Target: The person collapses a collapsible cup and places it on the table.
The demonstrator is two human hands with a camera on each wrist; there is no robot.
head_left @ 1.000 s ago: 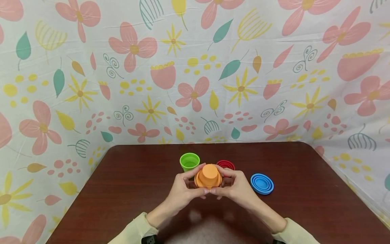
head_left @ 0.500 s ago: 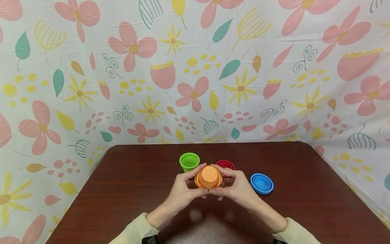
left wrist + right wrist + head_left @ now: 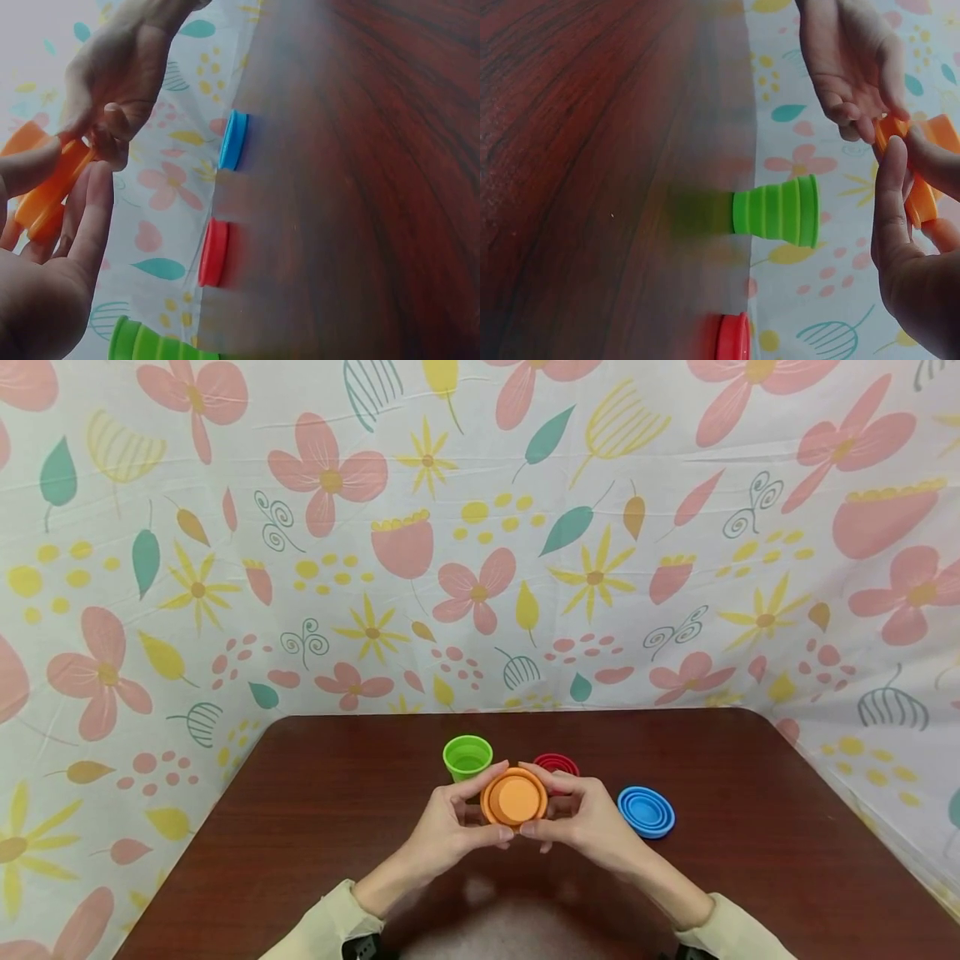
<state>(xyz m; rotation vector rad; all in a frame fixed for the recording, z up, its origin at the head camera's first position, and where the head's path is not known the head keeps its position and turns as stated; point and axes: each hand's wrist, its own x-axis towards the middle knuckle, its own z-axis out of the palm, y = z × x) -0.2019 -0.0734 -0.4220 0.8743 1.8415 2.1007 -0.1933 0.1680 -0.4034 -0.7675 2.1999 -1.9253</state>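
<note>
Orange cup [image 3: 517, 799] tipping round now! A second ago its narrow end poked upward at a slant; at this instant that round end faces the head camera nearly square, ringed by the wider folds. Tilted or partly squashed? Hard to call from the head view, but the left wrist view shows the end standing proud of the folds, so I'd judge the handling unfinished. Left hand [image 3: 447, 822] and right hand [image 3: 588, 822] both grip its edge between fingers and thumb, just nearer and right of the green cup [image 3: 467, 754]. Right of the green cup sits the red cup [image 3: 556, 763], half covered by the right hand; farther right, the blue cup [image 3: 647, 812]. Fingers behind the orange are hidden, and the left wrist view crops the green cup.
</note>
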